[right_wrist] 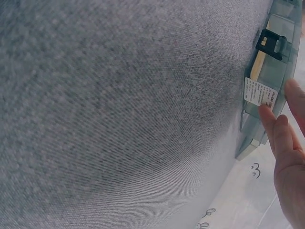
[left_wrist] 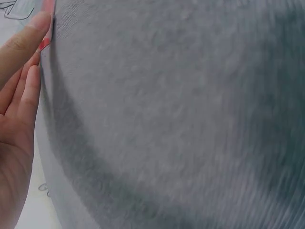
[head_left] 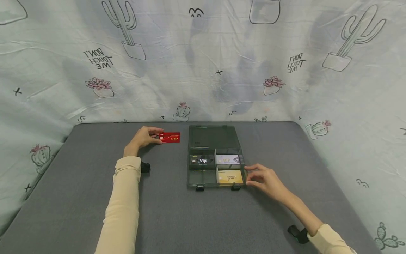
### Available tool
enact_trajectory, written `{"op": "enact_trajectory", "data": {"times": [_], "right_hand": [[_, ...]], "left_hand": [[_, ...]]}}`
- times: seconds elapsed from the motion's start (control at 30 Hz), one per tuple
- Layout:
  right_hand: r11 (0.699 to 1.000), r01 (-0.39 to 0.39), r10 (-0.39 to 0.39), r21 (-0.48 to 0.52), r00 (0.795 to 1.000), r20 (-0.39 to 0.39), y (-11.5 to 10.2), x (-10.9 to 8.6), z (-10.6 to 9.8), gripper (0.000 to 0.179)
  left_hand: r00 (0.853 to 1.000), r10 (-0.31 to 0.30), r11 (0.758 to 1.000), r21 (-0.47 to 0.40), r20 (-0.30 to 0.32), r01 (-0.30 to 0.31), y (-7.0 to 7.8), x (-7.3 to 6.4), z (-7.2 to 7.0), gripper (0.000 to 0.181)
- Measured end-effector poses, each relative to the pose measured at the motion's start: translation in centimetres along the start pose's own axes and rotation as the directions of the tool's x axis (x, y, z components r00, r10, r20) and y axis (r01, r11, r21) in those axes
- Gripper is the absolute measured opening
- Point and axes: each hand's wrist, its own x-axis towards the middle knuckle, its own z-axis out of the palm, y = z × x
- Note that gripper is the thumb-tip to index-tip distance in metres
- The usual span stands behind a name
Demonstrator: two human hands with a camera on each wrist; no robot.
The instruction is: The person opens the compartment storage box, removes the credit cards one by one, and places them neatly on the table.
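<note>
My left hand (head_left: 143, 138) pinches a red VIP card (head_left: 171, 137) by its left end, between thumb and fingers, left of the box. In the left wrist view only a strip of the card shows beside the thumb. A dark translucent box (head_left: 203, 182) lies with its lid (head_left: 214, 137) folded back. Its back compartments hold a black card (head_left: 198, 160) and a silver-white card (head_left: 226, 159). A gold card (head_left: 229, 177) is in the front right one; the front left one shows its dark bottom. My right hand (head_left: 268, 181) touches the box's right side with extended fingers.
Black latches (head_left: 200, 188) stick out along the box's front edge. Grey cloth (head_left: 177, 218) covers the table. A white curtain (head_left: 219, 56) with printed cacti hangs behind and at the sides. A black strap (head_left: 298, 234) is at the right wrist.
</note>
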Motion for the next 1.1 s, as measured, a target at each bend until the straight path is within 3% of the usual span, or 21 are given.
{"op": "enact_trajectory", "data": {"times": [0.27, 0.47, 0.7, 1.1], "right_hand": [[1.000, 0.027, -0.027, -0.011, 0.999, -0.031, 0.0, -0.2, 0.2, 0.017], [0.999, 0.046, -0.046, -0.006, 0.998, -0.041, -0.1, -0.4, 0.3, 0.015], [0.999, 0.050, -0.051, -0.019, 0.998, -0.043, -0.3, -0.6, 0.4, 0.014], [0.999, 0.048, -0.049, -0.017, 0.997, -0.053, -0.4, -0.8, 0.9, 0.016]], "left_hand": [[0.997, 0.070, 0.994, -0.087, -0.028, -0.072, -0.3, -1.5, -1.3, 0.054], [0.991, 0.121, 0.975, -0.182, -0.059, -0.130, -0.3, -2.9, -1.4, 0.053], [0.975, 0.189, 0.929, -0.301, -0.115, -0.215, 0.5, -4.8, 0.1, 0.051], [0.969, 0.234, 0.887, -0.391, -0.078, -0.246, 3.9, -7.8, 3.3, 0.047]]}}
